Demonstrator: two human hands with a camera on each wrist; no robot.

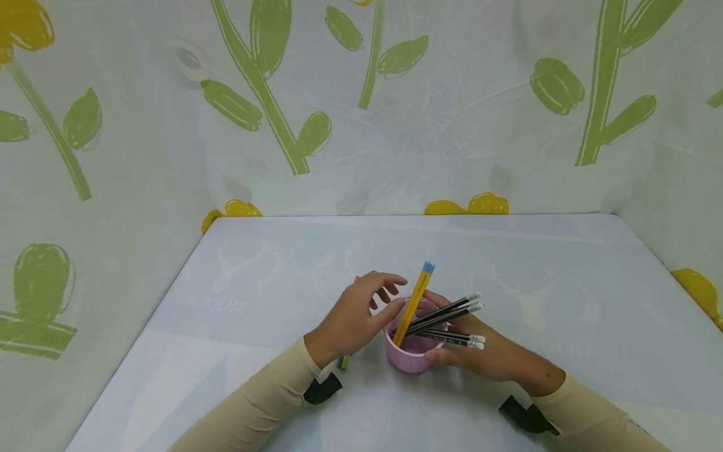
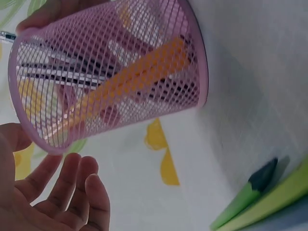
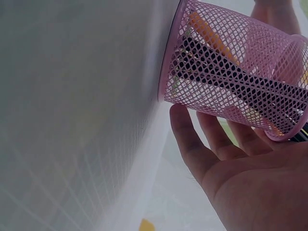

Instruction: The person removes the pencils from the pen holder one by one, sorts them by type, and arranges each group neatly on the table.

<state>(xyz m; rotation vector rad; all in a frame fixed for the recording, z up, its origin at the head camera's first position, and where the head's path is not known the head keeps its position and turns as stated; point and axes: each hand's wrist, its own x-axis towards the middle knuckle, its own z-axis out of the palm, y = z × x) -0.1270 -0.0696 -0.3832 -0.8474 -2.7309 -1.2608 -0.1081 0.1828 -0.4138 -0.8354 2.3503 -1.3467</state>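
A pink mesh pencil cup (image 1: 408, 362) stands on the table, its base right at the surface. Inside lean yellow pencils (image 1: 415, 301) with blue ends, and several black striped pencils (image 1: 446, 319) with white erasers slant to the right. My right hand (image 1: 480, 348) holds the cup from the right, thumb at the front and fingers round the far side. At the rim's left is my left hand (image 1: 353, 314), its thumb at the edge and its other fingers loosely bent, with no pencil in them. Mesh (image 2: 159, 62) fills much of the left wrist view.
Coloured pencils lie on the table beneath the left wrist, among them a green pencil (image 2: 243, 197); the forearm partly hides them in the head view. White table (image 1: 271, 251) stretches back to a wall (image 1: 452, 138) printed with flowers and leaves. Dark straps (image 1: 323, 389) hang at both wrists.
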